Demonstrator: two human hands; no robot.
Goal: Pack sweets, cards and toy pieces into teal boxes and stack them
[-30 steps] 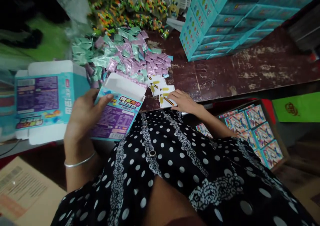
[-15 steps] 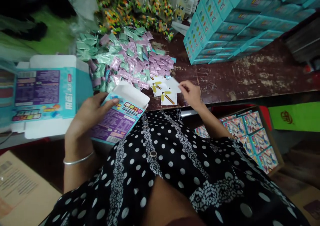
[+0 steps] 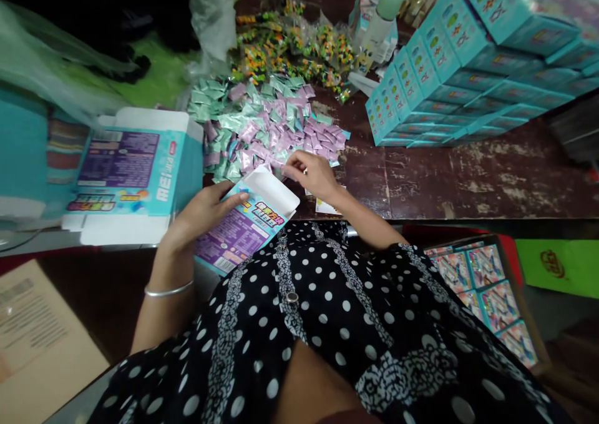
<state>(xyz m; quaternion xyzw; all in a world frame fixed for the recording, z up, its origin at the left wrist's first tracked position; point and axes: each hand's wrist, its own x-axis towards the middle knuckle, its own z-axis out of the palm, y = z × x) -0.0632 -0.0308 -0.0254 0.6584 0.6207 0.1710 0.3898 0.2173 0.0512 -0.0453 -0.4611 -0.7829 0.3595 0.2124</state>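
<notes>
My left hand [image 3: 202, 215] holds a small teal and purple carton [image 3: 248, 221] with its white top flap open, against my lap at the table's front edge. My right hand [image 3: 312, 174] hovers just past the open flap, fingers pinched, with a white card seemingly between them; I cannot be sure. More white cards with yellow pickaxe prints [image 3: 326, 207] lie under my wrist. A heap of pink and green foil sachets [image 3: 269, 127] spreads just beyond both hands.
A larger open teal carton [image 3: 135, 174] lies at the left. Stacked teal boxes [image 3: 463, 80] fill the back right of the worn brown table [image 3: 468, 174]. Bagged colourful toys [image 3: 299, 43] lie behind the sachets. A tray of packaged boxes [image 3: 477, 280] sits low right; brown cardboard [image 3: 37, 336] low left.
My right hand lifted off the pickaxe cards and moved left to the carton's open flap. The view shifted, so everything sits lower and further right in the picture.
</notes>
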